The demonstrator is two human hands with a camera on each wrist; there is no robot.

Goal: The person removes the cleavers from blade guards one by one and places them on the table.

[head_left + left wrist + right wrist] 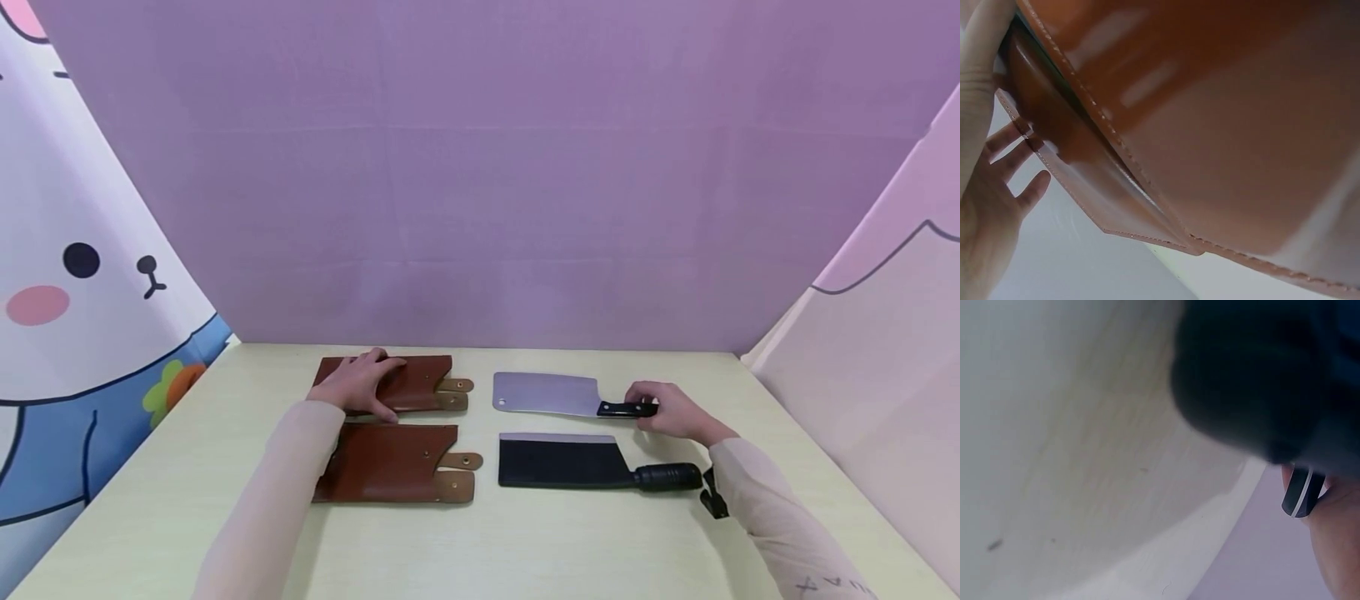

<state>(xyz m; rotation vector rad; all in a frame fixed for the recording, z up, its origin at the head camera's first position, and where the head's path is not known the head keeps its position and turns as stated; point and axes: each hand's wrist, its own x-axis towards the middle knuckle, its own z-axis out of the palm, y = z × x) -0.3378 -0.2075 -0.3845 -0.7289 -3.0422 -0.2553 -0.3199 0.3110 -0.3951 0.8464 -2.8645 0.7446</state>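
Observation:
At the back left, my left hand (pixel 360 383) is spread across a brown leather knife sheath (pixel 412 379), its thumb near the front edge. In the left wrist view some fingertips (pixel 1019 153) meet the edge of shiny leather. A second brown sheath (pixel 397 462) lies just in front, partly under the left forearm. My right hand (pixel 675 408) holds the black riveted handle (pixel 630 409) of a silver cleaver (pixel 546 393); the handle's butt (pixel 1304 492) shows between fingers and thumb in the right wrist view. A black-bladed cleaver (pixel 566 462) lies in front of it.
Both sheaths' snap straps (pixel 461 461) point right, toward the blades. The pale table (pixel 525 550) ends at a purple backdrop (pixel 480 208). Printed cloth (pixel 75 350) hangs at the left. A black ribbed handle (pixel 667 477) lies near the right wrist's small black device (pixel 714 496).

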